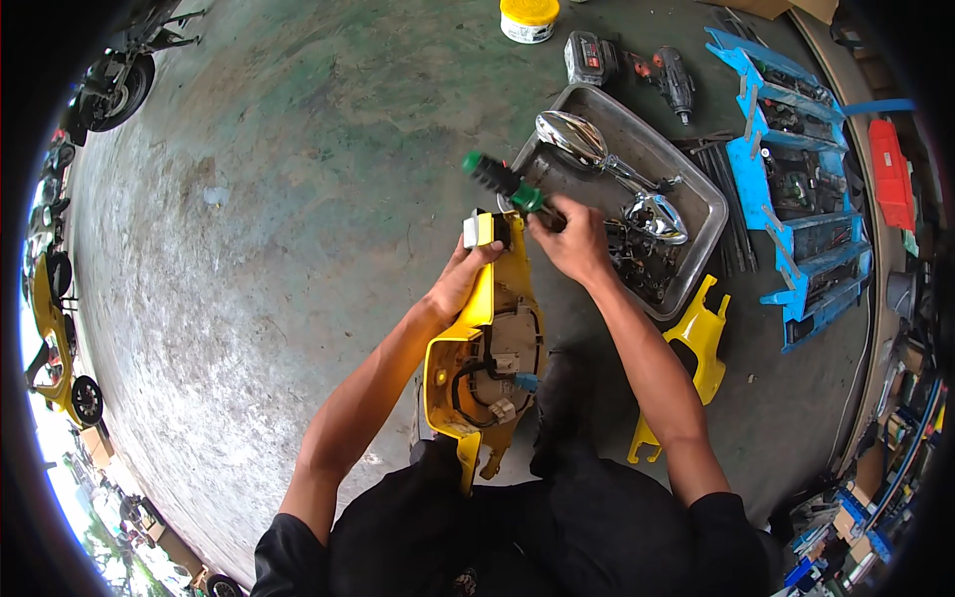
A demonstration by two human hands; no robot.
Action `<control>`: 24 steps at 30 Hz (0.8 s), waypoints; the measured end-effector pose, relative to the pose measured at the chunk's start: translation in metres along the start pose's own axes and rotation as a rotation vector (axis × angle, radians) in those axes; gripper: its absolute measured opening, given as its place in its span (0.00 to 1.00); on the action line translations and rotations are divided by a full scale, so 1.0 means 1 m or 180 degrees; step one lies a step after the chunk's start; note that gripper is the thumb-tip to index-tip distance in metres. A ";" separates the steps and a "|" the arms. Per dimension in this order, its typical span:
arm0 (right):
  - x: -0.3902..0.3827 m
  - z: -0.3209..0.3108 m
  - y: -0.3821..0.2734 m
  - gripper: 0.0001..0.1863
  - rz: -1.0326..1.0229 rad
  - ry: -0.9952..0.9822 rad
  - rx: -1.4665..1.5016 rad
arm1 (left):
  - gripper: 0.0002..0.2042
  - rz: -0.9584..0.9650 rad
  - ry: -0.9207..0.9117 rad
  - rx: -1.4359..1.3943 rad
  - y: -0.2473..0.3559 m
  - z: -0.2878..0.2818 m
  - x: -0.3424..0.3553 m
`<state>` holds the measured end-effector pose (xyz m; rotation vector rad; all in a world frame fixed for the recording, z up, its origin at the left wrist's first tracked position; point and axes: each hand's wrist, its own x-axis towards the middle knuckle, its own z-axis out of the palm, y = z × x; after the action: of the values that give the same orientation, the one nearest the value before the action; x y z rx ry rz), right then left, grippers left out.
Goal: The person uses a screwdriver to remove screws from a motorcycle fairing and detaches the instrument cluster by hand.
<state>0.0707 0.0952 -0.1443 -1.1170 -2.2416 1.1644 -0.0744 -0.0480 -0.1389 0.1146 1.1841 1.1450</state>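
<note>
A yellow plastic scooter cover [468, 333] stands lengthwise between my legs, its hollow back showing dark wires and small plugs. My left hand [460, 279] is closed around its far end, beside a white-and-yellow block [484, 231]. Just to the right, my right hand [575, 242] grips a screwdriver [505, 183] with a green and black handle, which points up and to the left. The fingers hide the screwdriver's shaft, so I cannot tell whether its tip touches the cover.
A metal tray [718, 214] at the right holds chrome mirrors [572, 137] and small parts. Beside it lie another yellow plastic piece [704, 333], a cordless driver [676, 85], a battery [590, 58] and an open blue toolbox [744, 159]. A yellow-lidded tub [528, 20] stands farther off.
</note>
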 end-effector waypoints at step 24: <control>0.030 -0.073 -0.047 0.04 0.0208 0.1133 0.2617 | 0.34 -0.0437 -0.0688 -0.1007 0.019 0.016 -0.024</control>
<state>0.0760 0.1398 -0.0643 -0.9369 -1.2561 1.5499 -0.0726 -0.0500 -0.1046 -0.0823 0.7975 1.1528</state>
